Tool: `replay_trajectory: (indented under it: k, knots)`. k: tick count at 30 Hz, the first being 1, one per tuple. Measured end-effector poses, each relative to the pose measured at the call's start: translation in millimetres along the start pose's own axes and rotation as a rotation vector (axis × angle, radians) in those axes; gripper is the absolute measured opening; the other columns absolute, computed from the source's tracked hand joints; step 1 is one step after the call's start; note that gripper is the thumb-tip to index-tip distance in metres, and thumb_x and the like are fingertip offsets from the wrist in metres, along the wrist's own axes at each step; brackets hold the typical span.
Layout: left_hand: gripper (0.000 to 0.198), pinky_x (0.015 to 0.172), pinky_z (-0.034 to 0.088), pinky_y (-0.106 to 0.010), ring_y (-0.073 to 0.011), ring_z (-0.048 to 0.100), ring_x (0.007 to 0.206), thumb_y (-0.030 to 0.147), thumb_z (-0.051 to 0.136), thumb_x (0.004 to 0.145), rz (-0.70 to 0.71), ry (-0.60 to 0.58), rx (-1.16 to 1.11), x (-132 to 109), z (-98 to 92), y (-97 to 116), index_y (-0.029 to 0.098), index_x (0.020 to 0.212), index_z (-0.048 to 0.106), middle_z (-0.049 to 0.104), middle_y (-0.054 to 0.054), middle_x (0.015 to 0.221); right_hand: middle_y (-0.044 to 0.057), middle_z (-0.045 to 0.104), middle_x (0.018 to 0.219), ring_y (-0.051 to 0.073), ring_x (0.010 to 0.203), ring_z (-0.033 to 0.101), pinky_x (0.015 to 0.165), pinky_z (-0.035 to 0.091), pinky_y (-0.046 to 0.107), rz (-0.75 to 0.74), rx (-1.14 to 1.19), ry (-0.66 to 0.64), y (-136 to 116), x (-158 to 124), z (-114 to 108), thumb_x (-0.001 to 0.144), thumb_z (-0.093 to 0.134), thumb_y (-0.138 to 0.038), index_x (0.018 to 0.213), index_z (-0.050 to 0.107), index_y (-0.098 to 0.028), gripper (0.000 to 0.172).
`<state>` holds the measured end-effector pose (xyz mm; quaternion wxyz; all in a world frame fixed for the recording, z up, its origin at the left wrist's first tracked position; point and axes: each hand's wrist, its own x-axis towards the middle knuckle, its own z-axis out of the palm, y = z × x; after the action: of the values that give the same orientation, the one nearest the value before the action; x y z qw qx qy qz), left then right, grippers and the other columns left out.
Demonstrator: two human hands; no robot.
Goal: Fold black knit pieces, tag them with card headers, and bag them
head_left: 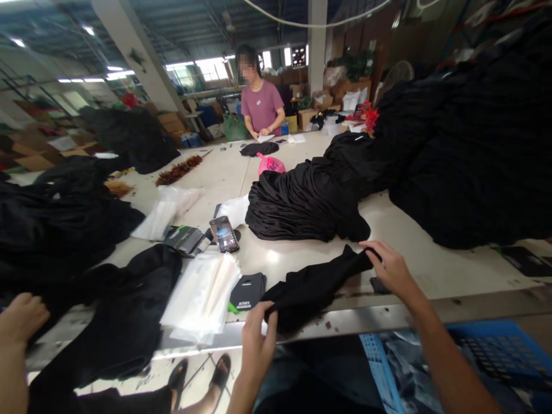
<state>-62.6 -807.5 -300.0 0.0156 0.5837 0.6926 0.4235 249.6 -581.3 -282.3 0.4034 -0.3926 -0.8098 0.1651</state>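
One long, soft piece of plain black cloth (319, 287), stretched slantwise between two hands at the front edge of a pale, smooth-topped worktable (276, 253); whether its middle rests on the surface or hangs just above cannot be told. Left hand (259, 333): thumb and fingers pinching the lower, nearer end. Right hand (390, 267): thumb and fingertips gripping the upper, farther end. Step in hand, as judged: spreading and straightening the cloth lengthwise. Next move, as judged: calls for both ends kept pinched and drawn evenly apart, so the loose folds lie flat. Just beside the left hand: black printed cardboard cards with a green corner (250, 290); left of these, a fanned stack of whitish translucent plastic sleeves (200, 296). Behind the sleeves: one dark-framed smartphone, screen lit (224, 234). Beyond the cloth: a large heap of folded black fabric (302, 201). Below the table, right: a blue perforated plastic crate (375, 374), greyish-blue contents. Far left: a co-worker's hand (23, 316), near black fabric, grasp unclear. Across the table: a person in a purple T-shirt (263, 106).
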Motion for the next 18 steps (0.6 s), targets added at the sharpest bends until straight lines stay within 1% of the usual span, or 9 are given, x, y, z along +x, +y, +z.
replay_trajectory:
  k: [2, 4, 5, 7, 10, 12, 14, 16, 18]
  knots:
    - [0.016, 0.080, 0.063, -0.037, -0.0237, 0.073, 0.094, 0.027, 0.052, 0.100, 0.017, 0.025, -0.002, 5, -11.8, -4, 0.024, 0.106, 0.067, 0.074, -0.008, 0.101, 0.009, 0.070, 0.116, 0.025, 0.110, 0.065, 0.099, 0.050, 0.040, -0.017, -0.008, 0.037, -7, 8, -8, 0.104, 0.045, -0.033, 0.121, 0.065, -0.024, 0.028]
    - [0.020, 0.091, 0.062, -0.042, -0.0247, 0.072, 0.104, 0.022, 0.053, 0.099, 0.106, 0.051, 0.024, 0, -21.0, -8, 0.026, 0.110, 0.069, 0.073, -0.009, 0.108, 0.007, 0.071, 0.113, 0.025, 0.106, 0.067, 0.097, 0.050, 0.039, -0.034, 0.003, 0.066, -13, 5, -17, 0.103, 0.050, -0.033, 0.116, 0.068, -0.025, 0.024]
    - [0.024, 0.098, 0.060, -0.044, -0.0246, 0.071, 0.108, 0.019, 0.054, 0.098, 0.163, 0.058, 0.044, -6, -24.1, -10, 0.028, 0.114, 0.070, 0.072, -0.008, 0.111, 0.006, 0.072, 0.110, 0.024, 0.104, 0.067, 0.095, 0.051, 0.039, -0.029, 0.013, 0.079, -15, 0, -21, 0.102, 0.052, -0.033, 0.112, 0.069, -0.026, 0.021]
    - [0.037, 0.106, 0.056, -0.046, -0.0221, 0.072, 0.108, 0.012, 0.053, 0.097, 0.262, 0.034, 0.082, -25, -27.0, -14, 0.032, 0.124, 0.067, 0.073, -0.006, 0.111, 0.005, 0.072, 0.105, 0.024, 0.100, 0.068, 0.092, 0.051, 0.038, 0.001, 0.031, 0.095, -17, -18, -27, 0.102, 0.055, -0.034, 0.104, 0.070, -0.026, 0.018]
    - [0.045, 0.108, 0.056, -0.044, -0.0188, 0.074, 0.102, 0.008, 0.052, 0.098, 0.302, -0.025, 0.101, -54, -22.8, -19, 0.032, 0.134, 0.060, 0.076, -0.002, 0.106, 0.004, 0.071, 0.103, 0.023, 0.098, 0.068, 0.091, 0.050, 0.035, 0.030, 0.015, 0.067, -14, -42, -30, 0.102, 0.054, -0.034, 0.103, 0.069, -0.027, 0.017]
    - [0.037, 0.103, 0.059, -0.040, -0.0196, 0.074, 0.103, 0.013, 0.052, 0.100, 0.258, -0.005, 0.101, -62, -15.5, -20, 0.029, 0.132, 0.061, 0.077, -0.003, 0.106, 0.005, 0.071, 0.107, 0.022, 0.102, 0.067, 0.092, 0.050, 0.034, 0.026, -0.043, -0.004, -8, -42, -21, 0.103, 0.050, -0.034, 0.108, 0.067, -0.026, 0.019]
    - [0.027, 0.093, 0.062, -0.035, -0.0205, 0.074, 0.102, 0.019, 0.050, 0.102, 0.141, 0.029, 0.147, -56, -6.4, -21, 0.025, 0.125, 0.063, 0.077, -0.005, 0.107, 0.007, 0.069, 0.113, 0.023, 0.108, 0.066, 0.096, 0.050, 0.034, 0.031, -0.113, -0.110, 1, -26, -1, 0.104, 0.044, -0.033, 0.113, 0.063, -0.023, 0.023]
    - [0.023, 0.084, 0.062, -0.034, -0.0218, 0.074, 0.098, 0.022, 0.046, 0.104, 0.027, 0.028, 0.234, -36, 3.1, -23, 0.021, 0.118, 0.065, 0.076, -0.008, 0.107, 0.010, 0.069, 0.114, 0.024, 0.109, 0.065, 0.098, 0.049, 0.036, 0.041, -0.160, -0.219, 9, 0, 26, 0.103, 0.042, -0.028, 0.113, 0.063, -0.020, 0.024]
    - [0.029, 0.086, 0.060, -0.039, -0.0257, 0.072, 0.104, 0.019, 0.040, 0.104, -0.010, -0.011, 0.311, -9, 12.8, -26, 0.017, 0.119, 0.065, 0.073, -0.014, 0.114, 0.012, 0.069, 0.107, 0.026, 0.104, 0.065, 0.095, 0.050, 0.040, 0.055, -0.203, -0.295, 12, 26, 53, 0.099, 0.046, -0.021, 0.107, 0.065, -0.018, 0.021]
